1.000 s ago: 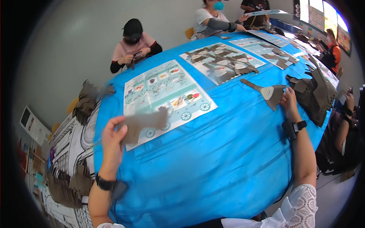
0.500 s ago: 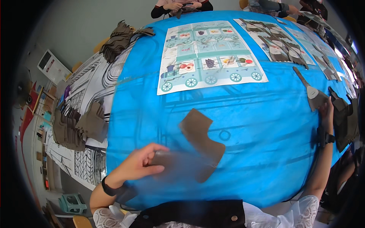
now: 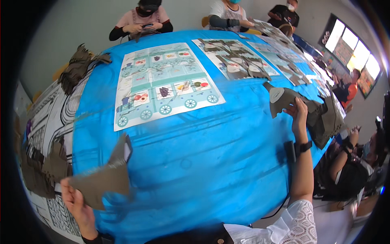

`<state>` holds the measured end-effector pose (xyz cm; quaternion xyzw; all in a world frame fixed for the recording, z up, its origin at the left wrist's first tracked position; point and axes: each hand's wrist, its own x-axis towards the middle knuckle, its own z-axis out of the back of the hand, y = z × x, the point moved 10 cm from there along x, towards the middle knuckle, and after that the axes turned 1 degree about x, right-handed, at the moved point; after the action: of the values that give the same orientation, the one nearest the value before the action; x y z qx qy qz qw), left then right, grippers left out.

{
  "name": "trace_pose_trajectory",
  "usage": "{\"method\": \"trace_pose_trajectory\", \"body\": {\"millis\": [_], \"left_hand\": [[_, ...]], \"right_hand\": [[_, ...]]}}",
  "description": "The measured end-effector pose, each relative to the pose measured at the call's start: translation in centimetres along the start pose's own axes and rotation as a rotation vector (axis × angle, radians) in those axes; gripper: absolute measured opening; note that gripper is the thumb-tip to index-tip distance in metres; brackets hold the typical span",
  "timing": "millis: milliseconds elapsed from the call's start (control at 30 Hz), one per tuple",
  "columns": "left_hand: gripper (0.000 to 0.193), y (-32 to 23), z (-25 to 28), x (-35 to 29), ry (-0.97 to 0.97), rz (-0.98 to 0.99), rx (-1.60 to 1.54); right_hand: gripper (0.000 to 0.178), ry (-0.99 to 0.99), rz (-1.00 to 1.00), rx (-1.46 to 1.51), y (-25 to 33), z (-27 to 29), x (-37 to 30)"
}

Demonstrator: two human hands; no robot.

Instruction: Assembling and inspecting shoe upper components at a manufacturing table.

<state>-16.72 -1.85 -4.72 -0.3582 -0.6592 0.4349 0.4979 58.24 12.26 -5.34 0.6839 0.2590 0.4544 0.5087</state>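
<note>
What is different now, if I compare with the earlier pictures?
The left hand moved left, to the edge of the blue cover, holding a brown piece. The right hand still holds a second piece by the pile; the fruit poster stayed.

On the table (image 3: pixel 195 171), the nearest sheet (image 3: pixel 170 87) lies left of cut pieces (image 3: pixel 329 124).

- A blue-covered table (image 3: pixel 227 175) fills the middle of the room.
- A teal-and-white printed sheet (image 3: pixel 162 75), showing wagons and fruit, lies toward the table's far left corner.
- At the far edge, a worker in pink (image 3: pixel 127 20) sits near a colleague in white (image 3: pixel 227 16) wearing a turquoise mask.
- A white-masked figure in black (image 3: pixel 290 18) is farther back.
- Past the right edge, a person in orange (image 3: pixel 349 92).
- Bright windows (image 3: pixel 335 33) light the right.
- White paper (image 3: pixel 53 101) bearing black line drawings spreads beyond the left edge.
</note>
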Motion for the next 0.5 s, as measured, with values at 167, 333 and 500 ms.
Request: {"method": "trace_pose_trajectory", "body": {"millis": [167, 333, 500], "left_hand": [[0.049, -3.4, 2.5, 1.0, -0.177, -0.172, -0.065], [0.046, -4.7, 5.0, -0.2, -0.265, -0.302, -0.113], [0.045, -5.4, 4.4, -0.5, -0.247, -0.248, -0.044]], "right_hand": [[0.036, 0.261, 0.019, 0.245, 5.9, -11.7, -5.7], [0.037, 0.484, -0.453, 0.511, 4.8, -23.2, -16.6], [0.039, 0.856, -1.065, 0.351, -1.1, -24.3, -28.4]]}}
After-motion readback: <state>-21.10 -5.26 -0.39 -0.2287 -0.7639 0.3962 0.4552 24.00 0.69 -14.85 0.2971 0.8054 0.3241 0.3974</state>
